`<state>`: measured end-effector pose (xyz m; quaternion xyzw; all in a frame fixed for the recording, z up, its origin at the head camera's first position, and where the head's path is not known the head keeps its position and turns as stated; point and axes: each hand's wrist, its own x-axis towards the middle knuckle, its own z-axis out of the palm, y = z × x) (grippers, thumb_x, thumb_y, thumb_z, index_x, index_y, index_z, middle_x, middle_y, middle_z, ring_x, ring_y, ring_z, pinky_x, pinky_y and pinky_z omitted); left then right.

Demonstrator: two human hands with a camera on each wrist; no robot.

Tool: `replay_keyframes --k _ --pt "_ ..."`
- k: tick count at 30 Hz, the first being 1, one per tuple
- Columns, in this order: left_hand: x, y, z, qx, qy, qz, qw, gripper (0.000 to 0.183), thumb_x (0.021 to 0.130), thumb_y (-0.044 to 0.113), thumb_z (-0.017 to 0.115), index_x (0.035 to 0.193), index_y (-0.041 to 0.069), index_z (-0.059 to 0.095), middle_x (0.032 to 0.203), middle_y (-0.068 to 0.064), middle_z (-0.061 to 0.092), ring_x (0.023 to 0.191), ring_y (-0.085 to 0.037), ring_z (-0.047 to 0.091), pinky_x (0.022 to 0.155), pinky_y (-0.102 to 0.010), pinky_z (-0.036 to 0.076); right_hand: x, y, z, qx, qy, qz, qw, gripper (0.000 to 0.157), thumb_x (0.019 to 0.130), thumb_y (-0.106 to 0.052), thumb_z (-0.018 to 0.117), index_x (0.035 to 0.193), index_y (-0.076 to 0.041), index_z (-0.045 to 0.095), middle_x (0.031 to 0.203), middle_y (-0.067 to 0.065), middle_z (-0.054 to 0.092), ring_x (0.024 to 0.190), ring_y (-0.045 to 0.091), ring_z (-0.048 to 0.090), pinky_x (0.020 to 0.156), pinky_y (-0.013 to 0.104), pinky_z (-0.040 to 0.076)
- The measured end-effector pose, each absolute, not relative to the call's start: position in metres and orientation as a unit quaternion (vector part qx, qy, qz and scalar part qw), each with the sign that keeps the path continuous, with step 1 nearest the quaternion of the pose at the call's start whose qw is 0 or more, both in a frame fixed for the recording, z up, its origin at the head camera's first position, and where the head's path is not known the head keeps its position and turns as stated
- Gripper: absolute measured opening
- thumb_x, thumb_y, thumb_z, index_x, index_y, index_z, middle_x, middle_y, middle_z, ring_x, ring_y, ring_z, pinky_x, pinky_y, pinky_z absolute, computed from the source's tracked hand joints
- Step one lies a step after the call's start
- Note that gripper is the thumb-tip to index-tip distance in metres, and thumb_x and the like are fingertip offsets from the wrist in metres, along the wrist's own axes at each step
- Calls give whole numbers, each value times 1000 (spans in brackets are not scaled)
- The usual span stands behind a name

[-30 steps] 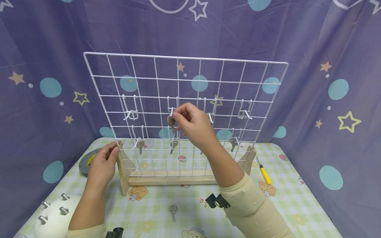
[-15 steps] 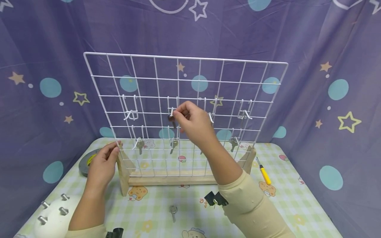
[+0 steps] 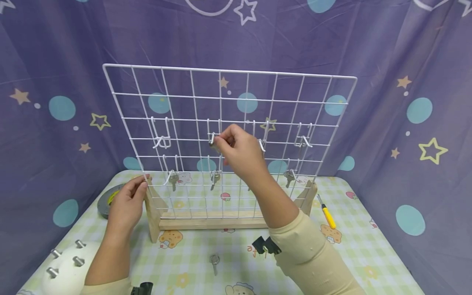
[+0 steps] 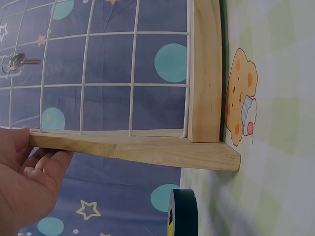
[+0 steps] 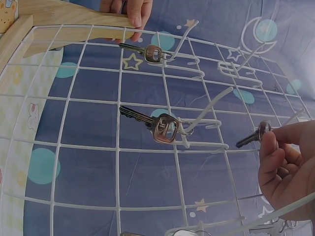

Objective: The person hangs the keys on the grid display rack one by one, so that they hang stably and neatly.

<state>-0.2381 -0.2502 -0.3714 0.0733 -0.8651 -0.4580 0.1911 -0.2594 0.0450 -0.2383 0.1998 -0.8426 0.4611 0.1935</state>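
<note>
My right hand (image 3: 241, 153) pinches a key (image 5: 253, 137) between thumb and index finger, at an upper-row hook (image 3: 212, 138) left of the white wire grid's middle. In the right wrist view the key's blade points left; whether its ring is on the hook is hidden. My left hand (image 3: 127, 205) grips the upper end of the wooden side support (image 4: 123, 147) at the grid's left edge, thumb and fingers on either side. Other keys hang from lower hooks, among them one key (image 5: 165, 129) and another key (image 5: 151, 54). A loose key (image 3: 214, 262) with a ring lies in front.
The wire grid (image 3: 221, 98) stands on a wooden base bar (image 3: 214, 223). A yellow-handled screwdriver (image 3: 328, 217) lies at the right. Behind my left hand is a dark tape roll (image 3: 105, 203). A white dome (image 3: 68, 270) with metal pegs stands front left.
The key in my right hand has turned and is now mostly hidden behind the fingers in the head view. The right hand has shifted very slightly upward; the left hand stays put.
</note>
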Motion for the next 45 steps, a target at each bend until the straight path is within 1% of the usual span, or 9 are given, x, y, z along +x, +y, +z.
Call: replay_keyframes --k 5,9,13,17,22,26,32,39,45 --pt "-238 -251 -371 69 -863 -459 197 48 103 47 43 142 21 54 139 -3 59 114 4 50 86 -8 40 -255 45 -238 203 -849 449 190 15 98 -34 59 94 -20 60 76 -5 66 57 12 61 52 31 50" --pt "-238 -251 -371 68 -863 -461 196 48 103 46 43 142 21 54 140 -3 59 113 6 50 85 -8 40 -246 46 -238 217 -865 410 189 16 99 -36 58 96 -20 61 74 -4 63 59 12 55 53 30 46" --pt "-238 -251 -371 68 -861 -463 198 47 103 46 43 141 21 54 139 -3 59 111 8 49 85 -7 40 -230 47 -239 243 -875 373 190 17 100 -37 56 98 -21 62 75 -8 59 62 11 52 54 28 46" --pt "-237 -251 -372 73 -861 -464 197 47 102 47 43 141 22 54 139 -2 60 109 9 48 85 -8 39 -211 51 -245 298 -854 370 211 13 101 -32 57 97 -20 62 75 -10 56 61 7 49 53 24 45" --pt "-239 -251 -372 74 -863 -461 193 48 102 48 43 142 24 53 139 -4 59 107 9 48 84 -10 40 -190 57 -255 413 -801 376 217 10 100 -25 57 94 -18 62 76 -10 53 61 4 45 53 17 42" --pt "-239 -251 -372 75 -861 -465 192 48 102 47 43 142 23 53 140 -4 58 108 10 48 85 -8 40 -182 62 -267 493 -768 365 184 10 101 -23 56 96 -17 62 80 -10 55 67 -1 44 57 11 41" --pt "-239 -251 -373 71 -864 -459 192 48 102 48 42 143 23 53 139 -6 59 107 10 48 85 -10 39 -177 68 -289 549 -755 334 132 10 101 -22 56 94 -19 62 83 -12 57 66 -5 41 60 7 39" --pt "-239 -251 -373 74 -864 -459 192 47 102 47 43 142 23 53 139 -5 59 106 12 48 84 -9 39 -178 70 -315 531 -792 302 11 16 103 -33 53 98 -22 64 89 -17 60 66 -5 45 60 7 43" --pt "-239 -251 -373 75 -860 -469 188 47 103 46 43 142 23 53 140 -7 58 105 13 48 82 -6 40 -187 69 -337 502 -812 295 -30 14 102 -33 55 98 -24 64 88 -18 60 66 -4 48 60 10 45"
